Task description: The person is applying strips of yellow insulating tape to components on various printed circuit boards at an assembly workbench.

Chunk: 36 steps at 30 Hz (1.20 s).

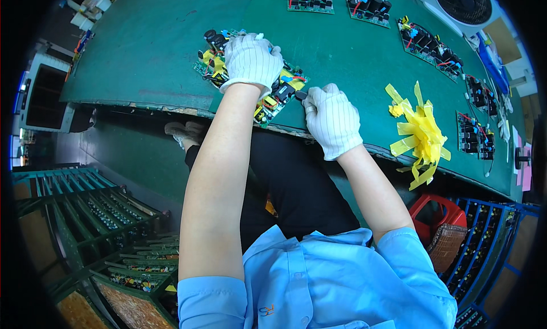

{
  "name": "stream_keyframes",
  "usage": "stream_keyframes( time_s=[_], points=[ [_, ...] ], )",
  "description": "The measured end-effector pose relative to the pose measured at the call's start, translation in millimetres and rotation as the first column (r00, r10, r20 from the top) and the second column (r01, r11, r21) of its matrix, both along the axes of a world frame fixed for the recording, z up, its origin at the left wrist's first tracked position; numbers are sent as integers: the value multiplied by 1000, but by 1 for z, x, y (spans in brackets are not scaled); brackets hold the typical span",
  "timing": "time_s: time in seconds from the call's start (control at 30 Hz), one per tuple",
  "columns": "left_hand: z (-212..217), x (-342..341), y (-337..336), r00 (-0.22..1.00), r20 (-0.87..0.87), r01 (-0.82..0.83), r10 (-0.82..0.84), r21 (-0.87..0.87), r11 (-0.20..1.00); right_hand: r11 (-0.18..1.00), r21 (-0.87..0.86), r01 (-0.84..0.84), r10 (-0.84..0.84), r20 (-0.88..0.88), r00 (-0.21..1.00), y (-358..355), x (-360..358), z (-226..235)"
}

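Note:
A green circuit board point(283, 93) crowded with black parts, coloured wires and yellow tape lies at the near edge of the green table. My left hand point(252, 61), in a white pinstriped glove, rests over its middle with the fingers curled down onto it; the fingertips are hidden. Just off the board's right side, my right hand point(333, 117), gloved the same way, is closed with thumb and fingers together. A small dark oval part point(301, 95) shows at its fingertips, against the board's edge. What else the right hand may hold is covered by the glove.
Yellow tape strips point(423, 136) hang in a bunch at the table's near edge, right of my hand. More boards point(430, 49) line the far and right sides. A fan point(464, 4) stands at the back right. Below are green racks point(114, 215) and a red chair point(441, 212).

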<state>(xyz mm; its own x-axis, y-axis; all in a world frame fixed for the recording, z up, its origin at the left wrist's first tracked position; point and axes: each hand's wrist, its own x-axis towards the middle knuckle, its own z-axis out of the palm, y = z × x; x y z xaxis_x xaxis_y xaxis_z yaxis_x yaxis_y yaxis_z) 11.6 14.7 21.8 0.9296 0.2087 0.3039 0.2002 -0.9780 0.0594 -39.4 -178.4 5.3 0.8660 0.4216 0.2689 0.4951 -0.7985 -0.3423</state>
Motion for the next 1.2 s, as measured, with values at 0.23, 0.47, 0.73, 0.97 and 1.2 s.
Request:
stream_keyframes(
  time_s=[0.23, 0.47, 0.73, 0.97, 1.2],
  points=[
    [-3, -2, 2, 996, 86, 33, -36, 32, 999, 991, -33, -128, 129, 21, 991, -1, 11, 3],
    [6, -4, 2, 998, -20, 61, -61, -10, 998, 959, -102, -263, 251, -118, 961, -3, 31, 11],
    [8, -5, 11, 977, -136, 158, -166, -66, 985, 950, 196, -244, 284, -213, 935, -1, 38, -1],
    [-1, -15, 11, 956, 5, 293, -294, -70, 953, 920, 284, -270, 341, -242, 908, 9, 25, 1],
    [-19, -14, 20, 906, 271, 363, -324, -110, 925, 876, 422, -234, 356, -239, 903, 19, 36, 2]
  ],
)
